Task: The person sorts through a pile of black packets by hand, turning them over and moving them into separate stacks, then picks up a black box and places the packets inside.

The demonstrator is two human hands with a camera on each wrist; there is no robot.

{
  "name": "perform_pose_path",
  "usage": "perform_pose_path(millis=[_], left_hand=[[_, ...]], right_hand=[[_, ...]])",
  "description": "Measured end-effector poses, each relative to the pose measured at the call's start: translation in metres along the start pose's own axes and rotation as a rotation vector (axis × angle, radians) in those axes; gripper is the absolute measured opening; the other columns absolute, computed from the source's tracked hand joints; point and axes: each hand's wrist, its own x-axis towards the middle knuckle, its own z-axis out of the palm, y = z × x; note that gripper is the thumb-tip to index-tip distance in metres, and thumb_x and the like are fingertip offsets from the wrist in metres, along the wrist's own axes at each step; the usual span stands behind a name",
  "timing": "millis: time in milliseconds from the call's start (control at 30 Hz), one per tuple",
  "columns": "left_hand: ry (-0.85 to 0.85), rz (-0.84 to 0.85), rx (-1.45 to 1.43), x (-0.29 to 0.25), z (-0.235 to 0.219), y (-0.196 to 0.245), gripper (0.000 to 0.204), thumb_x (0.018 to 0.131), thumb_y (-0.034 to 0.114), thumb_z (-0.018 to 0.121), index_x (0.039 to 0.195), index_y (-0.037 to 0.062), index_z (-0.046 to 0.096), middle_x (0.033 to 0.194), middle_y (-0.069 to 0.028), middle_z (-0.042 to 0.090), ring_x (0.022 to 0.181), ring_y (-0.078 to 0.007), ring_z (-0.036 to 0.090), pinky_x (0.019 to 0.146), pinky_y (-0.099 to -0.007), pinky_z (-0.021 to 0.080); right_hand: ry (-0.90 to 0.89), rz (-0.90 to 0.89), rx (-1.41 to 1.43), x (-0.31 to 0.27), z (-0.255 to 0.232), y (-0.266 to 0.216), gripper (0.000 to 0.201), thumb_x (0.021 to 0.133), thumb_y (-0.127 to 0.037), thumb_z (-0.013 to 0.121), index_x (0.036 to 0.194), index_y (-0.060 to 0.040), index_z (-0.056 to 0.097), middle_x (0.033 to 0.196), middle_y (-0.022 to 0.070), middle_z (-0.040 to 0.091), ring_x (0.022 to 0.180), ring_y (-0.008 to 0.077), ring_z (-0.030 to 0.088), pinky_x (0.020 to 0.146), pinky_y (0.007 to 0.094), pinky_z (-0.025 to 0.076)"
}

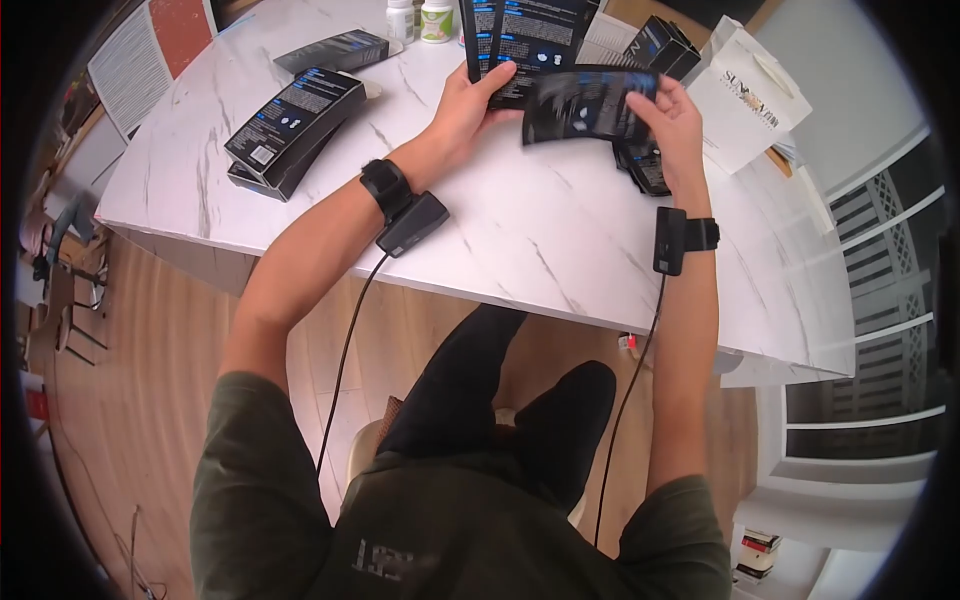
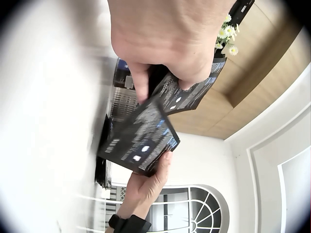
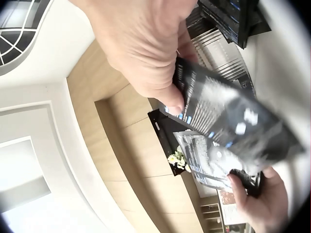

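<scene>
My left hand (image 1: pixel 463 118) grips several flat black packets (image 1: pixel 540 42) with white and blue print, thumb over their front, near the far side of the table. In my right hand (image 1: pixel 676 128) one more black packet (image 1: pixel 575 112) is pinched between thumb and fingers, blurred by motion. It overlaps the lower edge of the left hand's packets in the head view. In the left wrist view this packet (image 2: pixel 143 141) hangs tilted just beneath the left hand's fingers. More black packets (image 1: pixel 645 170) lie on the table below my right hand, partly hidden by it.
Black boxes (image 1: pixel 295 118) are stacked on the marble-patterned table (image 1: pixel 480 220) at left, with another box (image 1: pixel 335 50) behind. Two small bottles (image 1: pixel 437 22) stand at the back. At right are a black box (image 1: pixel 668 48) and a white paper bag (image 1: pixel 752 105).
</scene>
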Motion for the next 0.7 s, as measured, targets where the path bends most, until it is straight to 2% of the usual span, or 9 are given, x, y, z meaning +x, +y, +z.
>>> perform_pose_path(millis=[100,133,333,367,433,533,633,667,700], left_hand=[[-0.059,-0.047,-0.014,-0.002,0.006,0.001,0.03,0.093,0.02,0.056,0.117,0.0029,0.05,0.111,-0.0104,0.061,0.097,-0.0182,0.063,0.078,-0.0332,0.057],[-0.082,-0.062,-0.034,-0.003,0.009,0.001,0.031,0.093,0.021,0.057,0.117,0.0033,0.051,0.111,-0.0102,0.061,0.096,-0.0177,0.063,0.078,-0.033,0.057],[-0.169,-0.211,0.103,-0.009,0.015,-0.006,0.034,0.09,0.021,0.061,0.117,0.0038,0.051,0.109,-0.0076,0.063,0.095,-0.0151,0.063,0.078,-0.0323,0.056],[-0.201,-0.2,0.101,-0.009,0.018,-0.006,0.035,0.09,0.021,0.062,0.119,0.0037,0.05,0.109,-0.0075,0.063,0.096,-0.0149,0.063,0.079,-0.0322,0.056],[-0.262,-0.186,0.097,-0.013,0.019,-0.007,0.039,0.089,0.02,0.063,0.121,0.0035,0.048,0.11,-0.0071,0.062,0.098,-0.0144,0.062,0.083,-0.032,0.055],[-0.203,-0.157,0.034,-0.014,0.019,-0.009,0.036,0.088,0.015,0.065,0.118,0.0038,0.049,0.107,-0.0064,0.063,0.095,-0.0137,0.063,0.084,-0.0301,0.054],[-0.123,-0.037,-0.058,-0.011,0.019,-0.001,0.031,0.088,0.014,0.064,0.115,0.0031,0.052,0.106,-0.0063,0.063,0.094,-0.0135,0.063,0.082,-0.0295,0.054],[-0.096,0.008,-0.088,-0.011,0.018,0.001,0.03,0.088,0.014,0.064,0.114,0.0028,0.052,0.105,-0.0063,0.063,0.093,-0.0134,0.063,0.082,-0.0293,0.054],[-0.083,0.023,-0.082,-0.011,0.018,0.002,0.029,0.088,0.013,0.063,0.113,0.0025,0.053,0.105,-0.0063,0.064,0.093,-0.0135,0.063,0.081,-0.0291,0.054]], right_hand=[[0.236,-0.09,-0.089,-0.001,0.004,-0.005,0.043,0.076,-0.009,0.075,0.113,-0.0011,0.054,0.095,0.0099,0.064,0.08,0.0115,0.062,0.067,0.0217,0.051],[0.265,-0.11,-0.111,0.002,0.001,0.001,0.044,0.076,-0.009,0.076,0.114,-0.003,0.054,0.096,0.0124,0.064,0.08,0.012,0.062,0.067,0.0213,0.05],[0.278,-0.221,-0.15,0.001,0.017,0.013,0.042,0.075,-0.012,0.077,0.11,-0.0017,0.055,0.087,0.0083,0.067,0.077,0.0098,0.061,0.067,0.0203,0.047],[0.297,-0.248,-0.205,0.0,0.022,0.013,0.041,0.075,-0.012,0.076,0.108,-0.0013,0.055,0.082,0.0058,0.067,0.074,0.0091,0.061,0.069,0.0205,0.047],[0.344,-0.264,-0.276,-0.003,0.031,0.014,0.044,0.075,-0.013,0.077,0.11,0.0002,0.053,0.09,0.0086,0.066,0.081,0.0107,0.061,0.071,0.0212,0.047],[0.503,-0.347,0.061,-0.005,0.048,0.02,0.052,0.074,-0.018,0.079,0.113,0.0025,0.05,0.101,0.0118,0.062,0.09,0.0139,0.059,0.073,0.0235,0.048],[0.383,-0.216,0.061,-0.002,0.05,0.037,0.062,0.073,-0.022,0.08,0.118,0.0046,0.046,0.108,0.014,0.058,0.099,0.0175,0.057,0.076,0.0262,0.048],[0.205,-0.192,-0.02,-0.003,0.053,0.036,0.057,0.075,-0.027,0.079,0.114,0.004,0.052,0.103,0.0123,0.062,0.093,0.0174,0.06,0.077,0.028,0.049],[0.131,-0.156,-0.09,-0.008,0.056,0.037,0.053,0.075,-0.028,0.078,0.111,0.0035,0.054,0.101,0.0119,0.064,0.091,0.0173,0.061,0.077,0.0282,0.049]])
